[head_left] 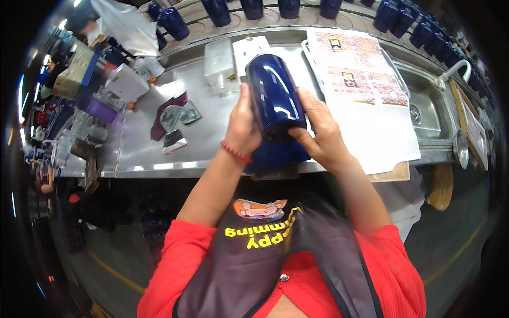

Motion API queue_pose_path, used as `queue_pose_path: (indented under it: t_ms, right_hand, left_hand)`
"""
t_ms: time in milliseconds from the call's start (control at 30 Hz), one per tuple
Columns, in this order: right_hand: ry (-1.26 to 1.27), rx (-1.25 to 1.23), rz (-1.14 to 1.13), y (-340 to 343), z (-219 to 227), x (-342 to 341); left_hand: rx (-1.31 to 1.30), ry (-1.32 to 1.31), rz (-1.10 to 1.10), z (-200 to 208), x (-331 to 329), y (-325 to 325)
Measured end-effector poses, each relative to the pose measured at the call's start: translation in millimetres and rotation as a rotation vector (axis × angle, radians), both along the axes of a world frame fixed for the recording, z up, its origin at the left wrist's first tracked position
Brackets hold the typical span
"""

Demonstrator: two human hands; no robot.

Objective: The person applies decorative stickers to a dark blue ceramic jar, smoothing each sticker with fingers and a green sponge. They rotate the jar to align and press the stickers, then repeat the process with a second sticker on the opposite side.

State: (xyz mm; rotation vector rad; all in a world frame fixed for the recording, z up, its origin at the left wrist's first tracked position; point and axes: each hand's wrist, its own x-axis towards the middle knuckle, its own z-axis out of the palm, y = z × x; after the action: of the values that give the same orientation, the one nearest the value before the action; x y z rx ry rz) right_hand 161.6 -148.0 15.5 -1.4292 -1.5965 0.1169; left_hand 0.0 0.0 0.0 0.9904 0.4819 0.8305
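A glossy dark blue ceramic jar, tall and rounded, is held between my two hands over the front edge of a metal counter. My left hand, with a red bead bracelet at the wrist, presses against its left side. On the other side my right hand grips it, the thumb near the lower end and fingers along the wall. Beneath the jar, another dark blue surface shows at the counter's edge; its kind is unclear. Right of my hands lies a white sheet with patterned printed decals.
Crumpled maroon and grey scraps lie on the counter at left. Behind the jar stands a clear plastic container. More blue jars line the back conveyor. A metal sink sits at right, boxes far left.
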Motion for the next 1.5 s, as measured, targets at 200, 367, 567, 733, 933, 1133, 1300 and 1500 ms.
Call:
queue_pose_path:
  t_ms: [200, 367, 567, 733, 933, 1133, 1300, 1500]
  right_hand:
    - [-0.213, 0.011, 0.013, -0.3, 0.5, -14.9]
    - [-0.15, -0.119, 0.304, 8.4, 11.6, 44.4]
    - [-0.412, -0.232, -0.312, 116.5, -2.5, 246.3]
    - [-0.659, -0.514, -0.432, 213.4, -33.7, 356.8]
    - [-0.694, -0.723, -0.308, 248.8, -41.0, 411.9]
    - [-0.715, -0.371, -0.324, 241.1, -64.5, 415.8]
    - [-1.059, 0.131, -0.464, 222.4, -45.2, 370.1]
    - [-1.125, 0.262, -0.456, 181.9, 9.1, 318.7]
  left_hand:
    - [1.108, 0.471, -0.018, 11.9, -21.1, -32.6]
    - [1.23, 0.637, -0.025, 17.1, -25.4, -35.6]
    - [1.529, 0.781, 0.102, 33.4, -30.6, -27.1]
    - [1.471, 0.739, 0.104, 22.9, -28.2, -24.9]
    - [1.449, 0.685, 0.096, 5.3, -30.9, -20.0]
    - [1.412, 0.649, 0.124, -3.5, -29.8, -19.0]
    - [1.413, 0.659, 0.133, -2.4, -29.8, -20.1]
    - [1.506, 0.666, 0.13, -3.7, -28.8, -17.9]
